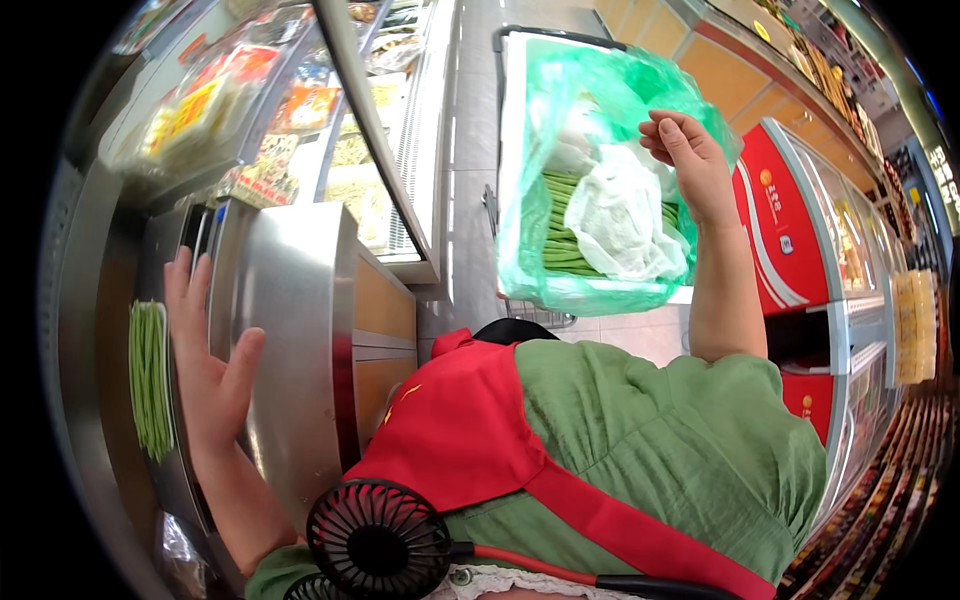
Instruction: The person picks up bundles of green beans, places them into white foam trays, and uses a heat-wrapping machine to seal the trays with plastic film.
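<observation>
My left hand point(206, 360) is raised with fingers apart and holds nothing. Just left of it, on a dark recessed surface, lies a tray of green beans point(150, 381), its pale rim partly hidden by the hand. My right hand point(686, 154) hovers above a crate lined with a green plastic bag point(555, 292). Its fingers are loosely curled, and no object shows in it. Long green beans point(566, 240) lie inside the liner, partly covered by a crumpled white plastic bag point(630, 214).
A stainless steel counter point(300, 300) stands at the left, beside a refrigerated display point(375, 150) of packaged food. The crate rests on a wire cart point(547, 315). Red-sided freezers point(784, 217) line the right. A black neck fan point(379, 540) hangs at my chest over a red apron point(457, 427).
</observation>
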